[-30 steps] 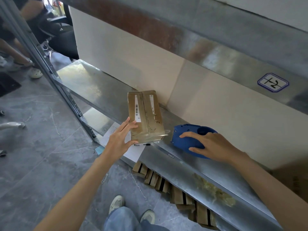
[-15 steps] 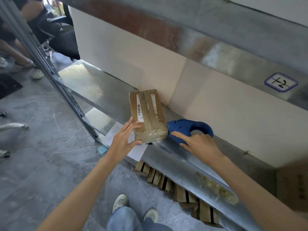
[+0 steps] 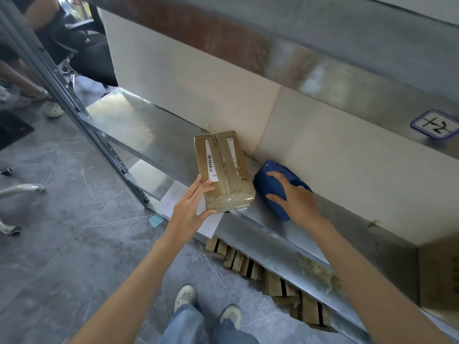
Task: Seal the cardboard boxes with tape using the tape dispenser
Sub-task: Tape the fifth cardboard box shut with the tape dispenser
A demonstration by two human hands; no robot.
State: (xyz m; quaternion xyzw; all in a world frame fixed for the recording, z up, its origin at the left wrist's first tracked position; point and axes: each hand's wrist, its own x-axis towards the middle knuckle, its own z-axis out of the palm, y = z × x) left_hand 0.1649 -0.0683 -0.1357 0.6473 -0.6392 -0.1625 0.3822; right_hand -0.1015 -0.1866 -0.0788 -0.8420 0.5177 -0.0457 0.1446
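Head view: the box [image 3: 223, 170] lies on the shelf [image 3: 139, 125], my left grip [image 3: 188, 212] clasping its near corner. Just right of the box, my right grip [image 3: 295, 197] holds the tape dispenser [image 3: 262, 186].

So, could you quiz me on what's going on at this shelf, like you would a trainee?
1. True or false: the cardboard box lies on the floor.
2. The right hand holds: A) the blue tape dispenser, B) a pair of scissors, C) a hammer.
3. Which hand grips the box's near corner?

Key: 1 false, it sits on the metal shelf. 2 A. 3 the left hand.
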